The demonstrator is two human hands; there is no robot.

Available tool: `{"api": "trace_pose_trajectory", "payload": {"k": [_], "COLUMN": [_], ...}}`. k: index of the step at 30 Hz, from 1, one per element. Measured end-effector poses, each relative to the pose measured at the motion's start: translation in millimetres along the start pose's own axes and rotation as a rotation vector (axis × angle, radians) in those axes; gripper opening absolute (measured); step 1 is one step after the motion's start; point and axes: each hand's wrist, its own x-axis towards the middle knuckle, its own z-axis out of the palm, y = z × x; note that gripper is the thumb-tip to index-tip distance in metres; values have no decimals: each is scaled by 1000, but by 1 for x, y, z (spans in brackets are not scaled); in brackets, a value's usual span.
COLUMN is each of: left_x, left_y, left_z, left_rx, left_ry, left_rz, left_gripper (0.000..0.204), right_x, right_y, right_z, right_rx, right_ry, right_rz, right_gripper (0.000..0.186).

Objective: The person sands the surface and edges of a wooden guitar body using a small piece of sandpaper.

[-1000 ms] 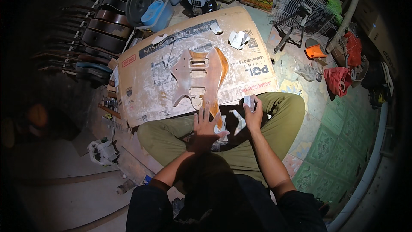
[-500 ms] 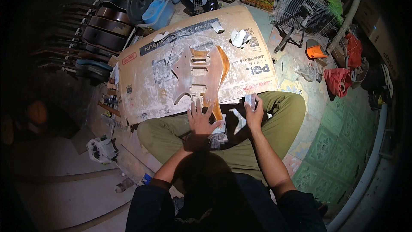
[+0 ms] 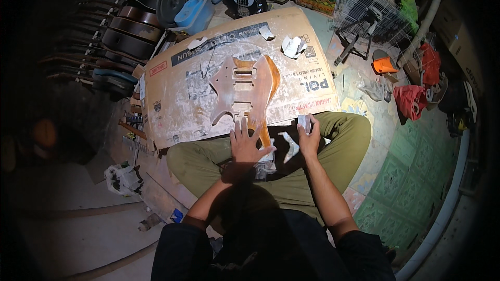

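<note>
An unfinished electric guitar body (image 3: 254,88), reddish brown with an orange edge and routed cavities, lies on a dusty cardboard sheet (image 3: 174,96). My left hand (image 3: 246,143) is spread flat over its near end, fingers apart, the thumb pointing right. At the right, above my knee, my right hand (image 3: 310,138) closes round a small pale grey rectangular piece (image 3: 304,120); whether it is folded sandpaper or a block I cannot tell. Between my hands, over the dark gap at my lap, is a bent whitish scrap (image 3: 289,147).
Crumpled white paper pieces (image 3: 294,47) lie on the cardboard's far part. Several guitars (image 3: 122,39) line the left, beside a clear tub (image 3: 200,13). A wire cage (image 3: 364,8), a black stand (image 3: 357,41), an orange object (image 3: 384,64) and a red bag (image 3: 410,100) are at the right.
</note>
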Motion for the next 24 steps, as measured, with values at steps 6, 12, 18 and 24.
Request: {"api": "trace_pose_trajectory", "payload": {"k": [6,12,18,24], "left_x": [-20,5,-14,13], "left_y": [13,-6,5,-16], "left_z": [-6,1,2,-1], "left_rx": [-29,11,-7,-37], "left_ry": [-72,101,-14,82], "left_rz": [148,-26,88,-110], "left_gripper": [95,93,94,92], "right_x": [1,1,2,4], "right_y": [7,8,9,12], "right_z": [-1,2,1,2], "right_rx": [16,18,4,-4], "right_ry": [-4,-8,-12,-11], "right_rz": [-14,-5,3,2], "right_gripper": [50,51,51,50]}}
